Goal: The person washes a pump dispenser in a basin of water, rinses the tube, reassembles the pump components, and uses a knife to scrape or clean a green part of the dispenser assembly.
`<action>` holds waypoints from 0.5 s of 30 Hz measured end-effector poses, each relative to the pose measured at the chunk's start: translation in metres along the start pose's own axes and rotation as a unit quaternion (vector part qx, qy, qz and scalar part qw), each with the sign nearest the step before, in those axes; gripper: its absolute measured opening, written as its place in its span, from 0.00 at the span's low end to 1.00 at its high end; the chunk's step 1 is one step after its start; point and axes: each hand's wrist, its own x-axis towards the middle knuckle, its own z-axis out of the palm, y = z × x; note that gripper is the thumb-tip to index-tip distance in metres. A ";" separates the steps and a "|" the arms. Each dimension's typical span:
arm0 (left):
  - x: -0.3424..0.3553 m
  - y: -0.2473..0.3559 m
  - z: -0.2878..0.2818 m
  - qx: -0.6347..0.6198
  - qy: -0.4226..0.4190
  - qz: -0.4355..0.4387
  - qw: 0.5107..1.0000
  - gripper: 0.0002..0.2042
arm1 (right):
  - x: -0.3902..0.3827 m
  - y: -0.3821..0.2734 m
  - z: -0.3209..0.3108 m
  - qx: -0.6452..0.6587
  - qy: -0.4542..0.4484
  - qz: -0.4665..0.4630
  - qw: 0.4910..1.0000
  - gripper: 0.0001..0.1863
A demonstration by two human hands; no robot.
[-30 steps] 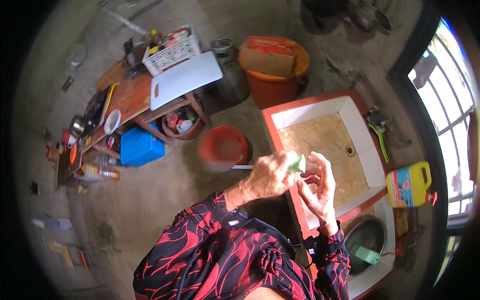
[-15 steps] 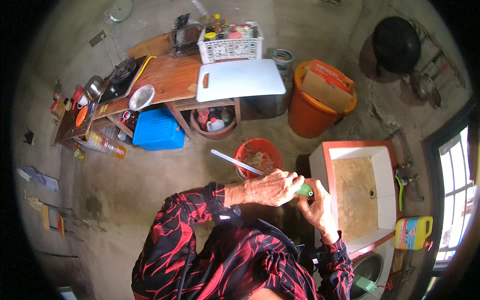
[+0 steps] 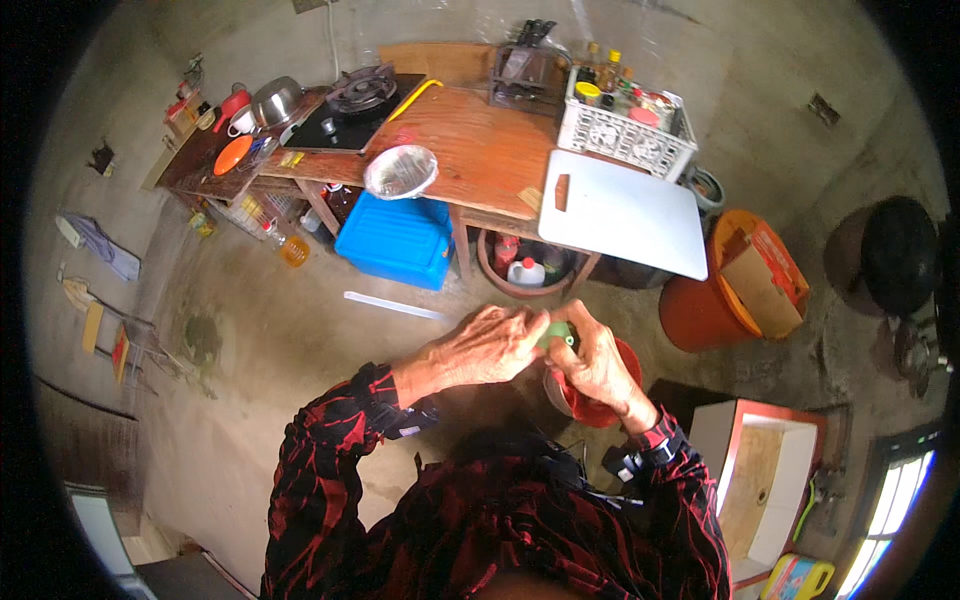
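Note:
My left hand reaches across with its fingers closed around a long, narrow tool. The tool's pale, blade-like strip sticks out to the left of that hand, in line with a green end piece that has a small hole. Around this green end curl the thumb and fingers of my right hand. The middle of the tool is hidden by my left hand, and its exact kind is unclear. Below my right hand stands a red bucket, partly covered by the hand.
Ahead is a wooden counter with a cooktop, a white cutting board and a white crate of bottles. A blue box stands beneath. To the right are an orange bin and a tiled sink.
My view has swung to the right, so the counter and sink sit differently in the picture. My hands keep their hold on the tool and now appear over the bucket's left side.

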 end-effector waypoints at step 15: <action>0.104 -0.353 -0.065 0.136 0.028 -0.208 0.968 0.20 | 0.608 0.190 -0.108 -0.598 0.121 -0.238 0.755 0.10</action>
